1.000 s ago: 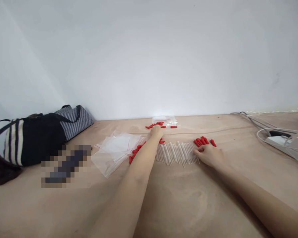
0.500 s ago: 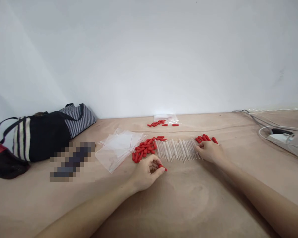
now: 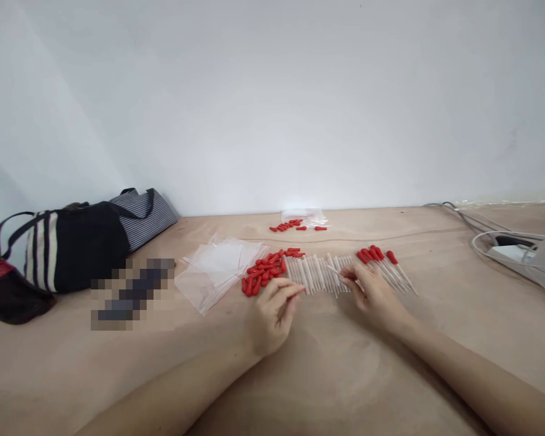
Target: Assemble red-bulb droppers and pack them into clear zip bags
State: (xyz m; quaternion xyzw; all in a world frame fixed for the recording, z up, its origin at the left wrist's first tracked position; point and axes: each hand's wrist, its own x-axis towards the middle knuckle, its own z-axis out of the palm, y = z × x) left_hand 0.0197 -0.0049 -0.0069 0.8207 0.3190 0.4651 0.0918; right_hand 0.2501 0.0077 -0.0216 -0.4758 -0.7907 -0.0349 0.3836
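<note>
"What's bounding the space?"

"On the left, a dark bottle [image 3: 16, 297] and a black bag [image 3: 91, 248] are crowding that side. The tabletop [image 3: 336, 369] is meeting the wall [image 3: 300, 109] along the far edge, and a white box [image 3: 527, 261] with cables is taking up the right. Open wood is stretching between the forearms on the near side."

"Which way are the pieces pointing?"

"The red bulb is lying roughly left to right, its visible end pointing right; fingers are hiding the rest. In the middle, the row of clear tubes [image 3: 315, 272] is running far to near. The held tube is slanting, its free end pointing left and slightly far. On the right, the red-topped droppers [image 3: 376, 254] are aiming their thin ends near and right."

"And the hands?"

"The left hand [image 3: 272, 312] is pinching the red bulb [image 3: 302, 290] at its fingertips, just nearer than the bulb heap [image 3: 264, 271]. The right hand [image 3: 370, 293] is gripping the held tube [image 3: 333, 269] above the row's right part, with the droppers lying just beyond and to its right."
</note>
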